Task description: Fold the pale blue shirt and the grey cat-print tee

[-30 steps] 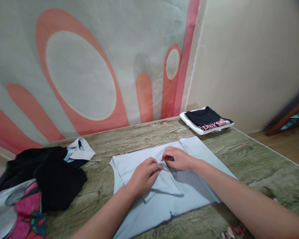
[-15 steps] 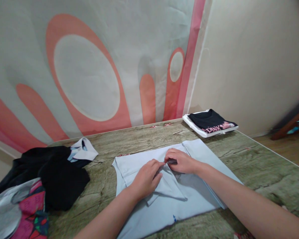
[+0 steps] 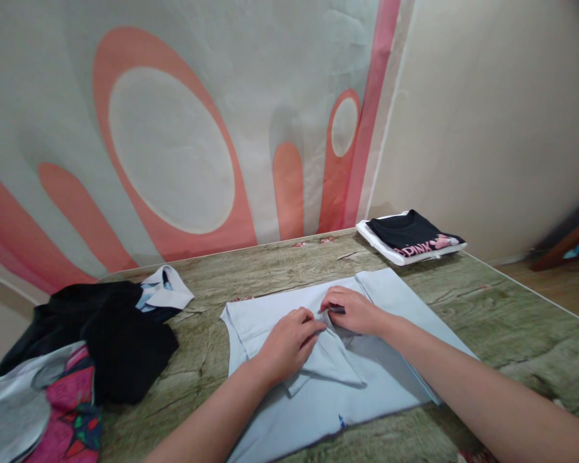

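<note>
A pale blue-white shirt (image 3: 313, 411) lies spread across the wooden table, partly folded over, with a small blue mark near its front edge. Over its middle, a loose flap of cloth is bunched up between both hands. My left hand (image 3: 292, 341) pinches this flap from the left, fingertips at its raised peak. Close beside it, my right hand (image 3: 350, 310) is closed on the same peak with its fingers curled. Exactly what the fingertips grip is partly hidden by the hands.
On the wood-patterned table (image 3: 207, 347), black clothing (image 3: 120, 341) with a white collar (image 3: 171, 289) lies left, beside a grey and pink patterned garment (image 3: 67, 411). A folded black T-shirt (image 3: 405, 231) rests on white cloth (image 3: 405, 260) at the back right. A wall stands behind.
My left fingers have stretched slightly further right over the cloth's peak. The right hand stays nearly in place. The whole view has shifted a little.
</note>
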A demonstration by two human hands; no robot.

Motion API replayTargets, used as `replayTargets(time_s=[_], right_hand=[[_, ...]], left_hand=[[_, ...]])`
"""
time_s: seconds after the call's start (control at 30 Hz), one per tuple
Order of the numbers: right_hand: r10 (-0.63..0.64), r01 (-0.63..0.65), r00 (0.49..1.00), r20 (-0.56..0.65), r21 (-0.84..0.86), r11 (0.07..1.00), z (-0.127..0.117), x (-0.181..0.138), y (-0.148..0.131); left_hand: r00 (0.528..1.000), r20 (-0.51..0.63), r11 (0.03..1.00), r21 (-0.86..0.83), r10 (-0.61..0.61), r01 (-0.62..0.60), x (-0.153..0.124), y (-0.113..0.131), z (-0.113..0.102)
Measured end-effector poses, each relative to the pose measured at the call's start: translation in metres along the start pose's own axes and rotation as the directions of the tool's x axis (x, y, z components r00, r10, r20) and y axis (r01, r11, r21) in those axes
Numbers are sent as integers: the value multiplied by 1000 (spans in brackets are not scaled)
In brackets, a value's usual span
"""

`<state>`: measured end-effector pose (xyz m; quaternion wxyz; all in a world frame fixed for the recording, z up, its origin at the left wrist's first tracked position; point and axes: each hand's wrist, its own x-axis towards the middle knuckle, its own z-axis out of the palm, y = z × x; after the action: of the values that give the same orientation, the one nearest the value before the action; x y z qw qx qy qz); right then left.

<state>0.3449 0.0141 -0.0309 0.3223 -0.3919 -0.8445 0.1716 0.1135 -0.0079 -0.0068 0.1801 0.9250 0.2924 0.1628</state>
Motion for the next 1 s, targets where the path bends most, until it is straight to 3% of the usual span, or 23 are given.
replayTargets(time_s=[0.47,0.67,1.0], right_hand=[[21,-21,1000,-14,15,1000,0,1,0],[20,-20,1000,-10,11,1000,-1,0,-1],[15,-15,1000,-14,-15,1000,-3,-1,-2]], left_hand=[[1000,7,998,59,24,-24,1,2,-1],[996,70,990,133,45,-54,1,8,-5],[989,106,988,103,101,-112,2,4,-5]])
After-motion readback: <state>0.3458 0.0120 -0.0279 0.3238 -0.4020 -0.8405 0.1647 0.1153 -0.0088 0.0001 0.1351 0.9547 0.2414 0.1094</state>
